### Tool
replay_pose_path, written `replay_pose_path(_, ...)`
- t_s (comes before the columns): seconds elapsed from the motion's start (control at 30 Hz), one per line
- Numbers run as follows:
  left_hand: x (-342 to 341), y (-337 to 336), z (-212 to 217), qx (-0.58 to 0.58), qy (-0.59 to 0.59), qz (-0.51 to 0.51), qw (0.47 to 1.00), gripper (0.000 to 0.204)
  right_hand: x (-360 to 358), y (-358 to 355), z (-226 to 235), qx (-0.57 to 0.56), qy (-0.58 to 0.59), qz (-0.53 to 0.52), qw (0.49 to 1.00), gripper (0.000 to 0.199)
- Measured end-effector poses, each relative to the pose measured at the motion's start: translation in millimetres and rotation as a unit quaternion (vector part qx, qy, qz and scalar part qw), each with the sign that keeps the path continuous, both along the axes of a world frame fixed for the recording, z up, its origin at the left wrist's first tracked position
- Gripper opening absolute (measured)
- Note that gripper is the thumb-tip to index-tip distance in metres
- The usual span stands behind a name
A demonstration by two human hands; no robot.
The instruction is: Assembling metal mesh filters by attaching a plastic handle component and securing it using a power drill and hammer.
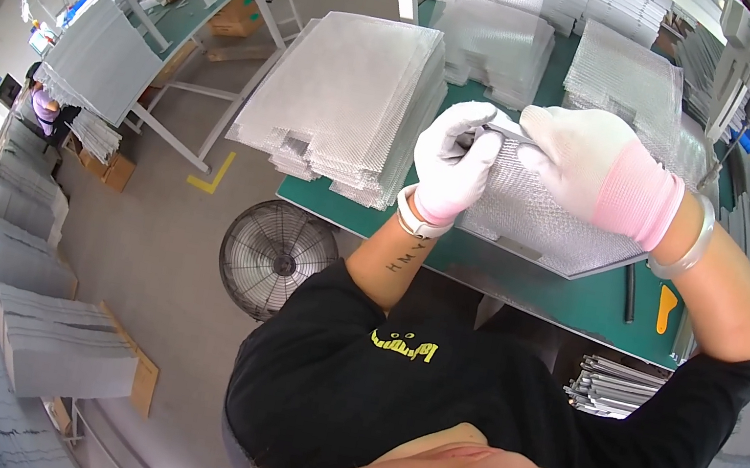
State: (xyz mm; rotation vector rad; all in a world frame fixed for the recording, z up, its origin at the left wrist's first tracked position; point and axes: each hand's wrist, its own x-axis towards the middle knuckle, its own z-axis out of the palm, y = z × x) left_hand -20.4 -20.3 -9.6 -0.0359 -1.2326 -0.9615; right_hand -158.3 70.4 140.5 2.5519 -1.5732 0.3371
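Left gloved hand and right gloved hand both pinch a narrow grey strip at the far left corner of a mesh panel; whether strip and panel are joined cannot be told. The panel is at the near side of the green bench, right of a mesh stack. A black rod and a yellow tool lie near right.

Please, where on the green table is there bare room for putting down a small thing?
On the green table, a bare strip lies between the mesh panel and the near edge, left of the black rod. Farther back, mesh stacks crowd it.
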Motion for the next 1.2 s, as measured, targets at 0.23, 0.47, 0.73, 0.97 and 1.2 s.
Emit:
replay_pose_path(0.23,4.2,-0.6,-7.0,0.045,-0.008,0.019,0.999,0.029,-8.5,-3.3,6.9,0.013,-0.019,0.051,0.998,0.016)
replay_pose_path(0.47,3.1,0.9,1.9,0.031,-0.013,-0.027,0.999,0.034,1.0,-0.5,-1.9,-0.013,0.046,0.004,0.999,0.019)
replay_pose_path(0.73,0.6,-27.2,-4.8,-0.197,-0.106,0.013,0.974,0.043,5.6,15.4,9.2,-0.008,0.066,-0.013,0.998,0.027)
replay_pose_path(0.97,-9.5,-34.1,7.2,-0.134,-0.143,0.135,0.971,0.033,-98.0,109.0,-3.8,-0.258,-0.304,-0.197,0.896,0.038)
replay_pose_path(1.2,-37.6,-16.9,80.3,-0.279,-0.072,0.071,0.955,0.024,-260.0,197.1,-264.0,-0.029,-0.044,-0.526,0.849,0.052)
